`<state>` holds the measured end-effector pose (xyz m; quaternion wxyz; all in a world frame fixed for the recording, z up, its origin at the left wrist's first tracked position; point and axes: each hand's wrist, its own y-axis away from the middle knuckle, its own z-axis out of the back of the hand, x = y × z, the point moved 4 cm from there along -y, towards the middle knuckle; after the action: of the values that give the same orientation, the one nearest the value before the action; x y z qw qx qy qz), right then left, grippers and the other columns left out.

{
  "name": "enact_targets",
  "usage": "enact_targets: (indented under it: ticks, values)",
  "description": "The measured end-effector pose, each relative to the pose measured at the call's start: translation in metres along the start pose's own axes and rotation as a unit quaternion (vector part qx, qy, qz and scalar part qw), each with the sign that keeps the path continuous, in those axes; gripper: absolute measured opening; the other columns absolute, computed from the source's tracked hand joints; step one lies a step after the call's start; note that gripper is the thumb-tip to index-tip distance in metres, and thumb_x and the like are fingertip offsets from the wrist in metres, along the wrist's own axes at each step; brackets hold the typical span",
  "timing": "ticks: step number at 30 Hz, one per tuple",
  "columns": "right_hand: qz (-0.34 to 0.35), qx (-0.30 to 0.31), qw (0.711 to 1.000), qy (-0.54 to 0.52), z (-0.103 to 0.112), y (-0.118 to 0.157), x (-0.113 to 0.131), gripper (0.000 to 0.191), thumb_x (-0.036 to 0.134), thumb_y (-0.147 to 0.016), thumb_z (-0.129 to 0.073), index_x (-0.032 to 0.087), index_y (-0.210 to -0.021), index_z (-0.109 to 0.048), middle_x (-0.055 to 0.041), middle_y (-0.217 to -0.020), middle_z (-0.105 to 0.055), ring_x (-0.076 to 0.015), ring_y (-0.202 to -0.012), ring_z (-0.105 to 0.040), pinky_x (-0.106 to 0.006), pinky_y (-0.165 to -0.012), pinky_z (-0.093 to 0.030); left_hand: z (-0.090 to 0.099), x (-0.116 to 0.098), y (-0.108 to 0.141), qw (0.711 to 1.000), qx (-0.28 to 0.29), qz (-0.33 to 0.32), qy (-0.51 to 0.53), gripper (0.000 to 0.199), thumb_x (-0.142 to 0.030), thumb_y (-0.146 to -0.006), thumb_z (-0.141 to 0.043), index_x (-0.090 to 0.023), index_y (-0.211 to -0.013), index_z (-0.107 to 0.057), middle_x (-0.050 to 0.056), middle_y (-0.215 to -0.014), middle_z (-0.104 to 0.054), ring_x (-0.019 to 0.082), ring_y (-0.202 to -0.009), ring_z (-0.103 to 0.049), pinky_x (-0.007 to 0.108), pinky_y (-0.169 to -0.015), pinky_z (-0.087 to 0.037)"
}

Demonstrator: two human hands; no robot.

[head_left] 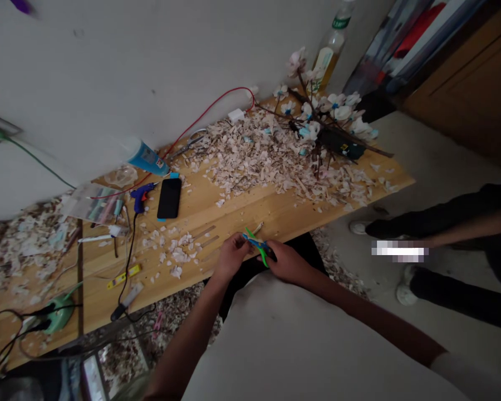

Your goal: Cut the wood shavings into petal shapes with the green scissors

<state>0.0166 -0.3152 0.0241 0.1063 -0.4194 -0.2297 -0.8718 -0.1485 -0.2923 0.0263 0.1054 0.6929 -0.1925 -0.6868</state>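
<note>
My right hand [286, 263] is closed around a pair of green-and-blue scissors [262, 248] at the front edge of the wooden table. Just left of it, my left hand [232, 252] has its fingers pinched together close to the scissors' tips. What those fingers hold is too small to make out. Small pale petal-like scraps [179, 250] and a few thin flat strips [206, 236] lie on the table left of my hands.
A large heap of pale shavings [250, 150] covers the table's back, beside branches with white flowers [313, 114] and a bottle [328, 61]. Leftward are a phone [169, 198], blue glue gun [142, 196], blue cup [150, 159], yellow cutter [124, 276] and cables. Another person's legs [442, 214] are at right.
</note>
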Motion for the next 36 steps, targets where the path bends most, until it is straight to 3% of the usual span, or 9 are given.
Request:
enact_targets:
  ticks: [6,13,21,26,36]
  values:
    - [-0.005,0.004,1.0,-0.004,0.001,0.001,0.001,0.018,0.035,-0.086,-0.06,0.018,-0.09,-0.055,-0.0064,-0.085,-0.062,-0.0175,-0.074,-0.054,-0.028,-0.067,-0.035,0.001,-0.002,-0.002,0.999,0.024,-0.005,-0.023,0.009,-0.023,-0.07,-0.07,-0.017,-0.072,-0.064,-0.002,-0.063,-0.062,0.011,-0.058,-0.056,0.025,-0.061,-0.045]
    - [-0.023,0.019,0.999,-0.012,-0.002,0.002,-0.002,0.019,0.037,-0.086,-0.059,0.019,-0.089,-0.055,-0.0049,-0.083,-0.063,-0.0172,-0.074,-0.056,-0.027,-0.066,-0.036,-0.004,0.004,0.003,0.987,-0.045,0.056,0.144,0.021,-0.034,-0.071,-0.074,-0.016,-0.08,-0.066,0.0,-0.074,-0.064,0.01,-0.063,-0.057,0.024,-0.065,-0.047]
    - [-0.032,0.013,0.999,-0.02,-0.002,-0.002,0.0,0.018,0.036,-0.087,-0.058,0.019,-0.092,-0.055,-0.0063,-0.086,-0.064,-0.0179,-0.077,-0.058,-0.027,-0.067,-0.037,-0.007,0.002,0.004,0.998,-0.037,-0.021,0.039,0.021,-0.035,-0.073,-0.074,-0.017,-0.074,-0.063,-0.004,-0.062,-0.055,0.009,-0.055,-0.051,0.022,-0.056,-0.042]
    - [-0.032,0.012,0.999,-0.024,-0.004,-0.004,-0.001,0.018,0.036,-0.087,-0.059,0.019,-0.09,-0.056,-0.0051,-0.083,-0.064,-0.0177,-0.076,-0.057,-0.027,-0.068,-0.037,-0.006,0.003,0.005,0.996,-0.067,-0.031,0.048,0.027,-0.044,-0.08,-0.068,-0.017,-0.081,-0.065,-0.003,-0.064,-0.058,0.01,-0.057,-0.052,0.024,-0.059,-0.044]
    - [-0.029,-0.003,0.999,-0.029,-0.005,-0.004,0.003,0.017,0.034,-0.087,-0.058,0.018,-0.093,-0.056,-0.0064,-0.088,-0.064,-0.0184,-0.081,-0.058,-0.028,-0.071,-0.038,-0.011,0.002,-0.001,0.99,-0.088,-0.013,0.111,0.026,-0.041,-0.072,-0.074,-0.017,-0.08,-0.068,0.0,-0.07,-0.065,0.012,-0.062,-0.057,0.025,-0.063,-0.047]
